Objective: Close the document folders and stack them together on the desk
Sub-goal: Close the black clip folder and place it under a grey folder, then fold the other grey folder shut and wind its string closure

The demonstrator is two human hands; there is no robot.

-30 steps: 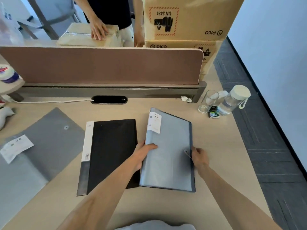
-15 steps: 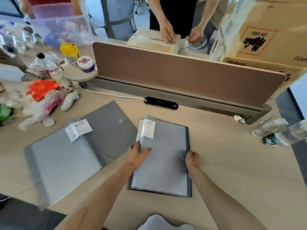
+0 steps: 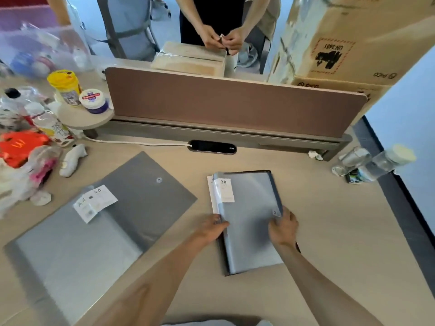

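A closed blue-grey document folder [image 3: 247, 208] with a white "20" label lies on the desk in front of me, on top of a black folder whose dark edge shows along its left and bottom sides. My left hand [image 3: 211, 228] grips its left spine edge. My right hand [image 3: 283, 228] holds its right edge near the button clasp. To the left, a grey folder [image 3: 98, 222] lies open and flat, with a white "A4 20" label on it.
A brown divider panel [image 3: 235, 102] and cable slot [image 3: 211, 147] stand behind the folders. Bottles, jars and plastic bags [image 3: 28, 147] crowd the left. A glass and a bottle [image 3: 376, 163] sit at the right desk edge. Another person's hands [image 3: 221, 41] work beyond the divider.
The blue-grey folder has been swung shut over the black one, and both hands have shifted to its side edges. The camera view turned left.
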